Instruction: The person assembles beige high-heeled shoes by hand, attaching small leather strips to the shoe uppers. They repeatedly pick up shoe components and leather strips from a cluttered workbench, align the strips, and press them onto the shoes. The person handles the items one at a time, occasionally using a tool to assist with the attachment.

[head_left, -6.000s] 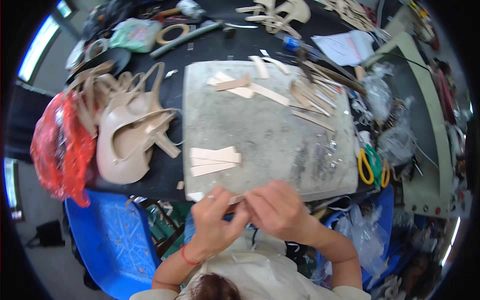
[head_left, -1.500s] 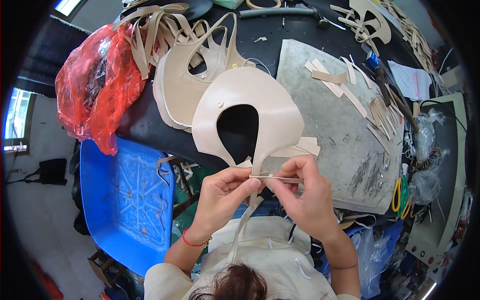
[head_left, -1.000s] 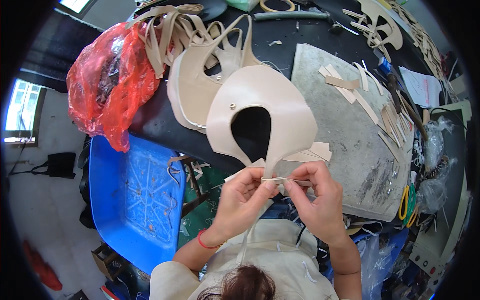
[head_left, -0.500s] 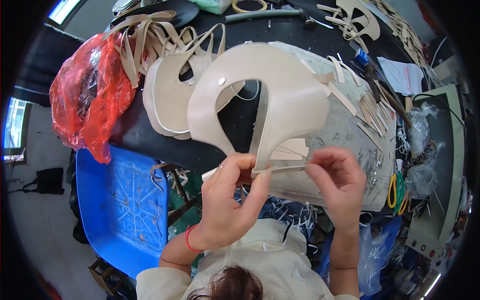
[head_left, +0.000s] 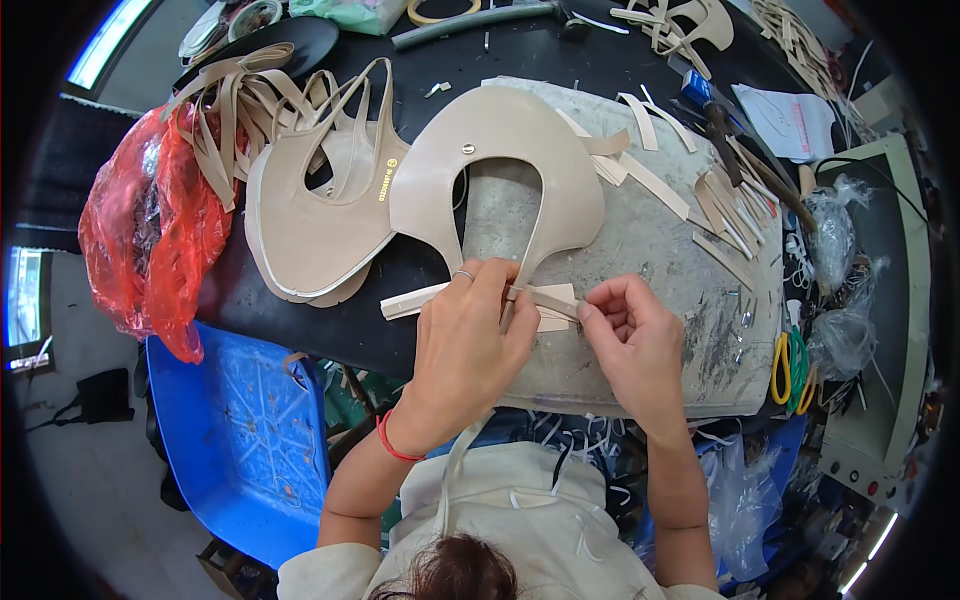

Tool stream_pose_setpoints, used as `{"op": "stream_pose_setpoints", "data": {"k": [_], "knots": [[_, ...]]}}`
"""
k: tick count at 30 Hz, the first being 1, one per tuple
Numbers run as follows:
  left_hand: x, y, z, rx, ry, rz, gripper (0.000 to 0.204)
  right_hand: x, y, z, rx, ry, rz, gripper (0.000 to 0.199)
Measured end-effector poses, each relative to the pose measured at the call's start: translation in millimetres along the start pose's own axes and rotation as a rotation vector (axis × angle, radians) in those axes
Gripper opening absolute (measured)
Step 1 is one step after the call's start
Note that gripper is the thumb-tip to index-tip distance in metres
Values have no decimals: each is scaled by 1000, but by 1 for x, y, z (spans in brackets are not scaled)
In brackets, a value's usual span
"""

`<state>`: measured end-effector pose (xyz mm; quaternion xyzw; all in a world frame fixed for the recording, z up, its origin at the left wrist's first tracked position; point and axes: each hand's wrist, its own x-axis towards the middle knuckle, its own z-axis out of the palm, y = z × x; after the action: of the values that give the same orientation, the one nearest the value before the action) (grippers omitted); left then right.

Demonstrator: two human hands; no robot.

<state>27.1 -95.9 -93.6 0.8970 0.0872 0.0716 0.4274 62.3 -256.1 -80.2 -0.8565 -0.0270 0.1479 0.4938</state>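
A beige leather shoe upper (head_left: pixel 575 200) with a large arched opening and a round metal stud lies in front of me, its narrow ends towards me. My left hand (head_left: pixel 465 345) is closed, pinching one narrow end against a beige strap (head_left: pixel 548 298) that crosses it. My right hand (head_left: pixel 637 345) pinches the strap's right end between thumb and finger. Left of my left hand a pale strip (head_left: pixel 408 303) sticks out; whether it is the same strap I cannot tell. Close by on the left lie several stacked uppers (head_left: pixel 280 215) with thin straps.
The grey work board (head_left: pixel 690 330) carries loose strap pieces (head_left: pixel 730 210). A red plastic bag (head_left: pixel 180 215) and a bundle of straps (head_left: pixel 235 85) are at left, above a blue tub (head_left: pixel 250 410). A hammer (head_left: pixel 480 25) lies at the back; scissors (head_left: pixel 782 368) hang at right.
The upper has come down towards the board and turned flatter, its near side moving slightly away from me. Both hands moved with it and still pinch the strap.
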Motion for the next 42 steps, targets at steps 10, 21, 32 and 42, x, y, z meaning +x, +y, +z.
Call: {"op": "stream_pose_setpoints", "data": {"k": [10, 21, 32, 42], "knots": [[-5, 0, -29, -417, -80, -96, 21, 3, -18, -28, -178, -78, -382, 37], [-42, 4, -51, -474, 6, 5, 24, -10, -36, 4, 106, -315, -561, 13], [147, 114, 13, 32, 238, 763, 25, -20, 10, -75, 130, 242, -258, 23], [74, 57, 33, 112, -40, 737, 35, 72, 76, -139, -562, 575, -519, 9]]}}
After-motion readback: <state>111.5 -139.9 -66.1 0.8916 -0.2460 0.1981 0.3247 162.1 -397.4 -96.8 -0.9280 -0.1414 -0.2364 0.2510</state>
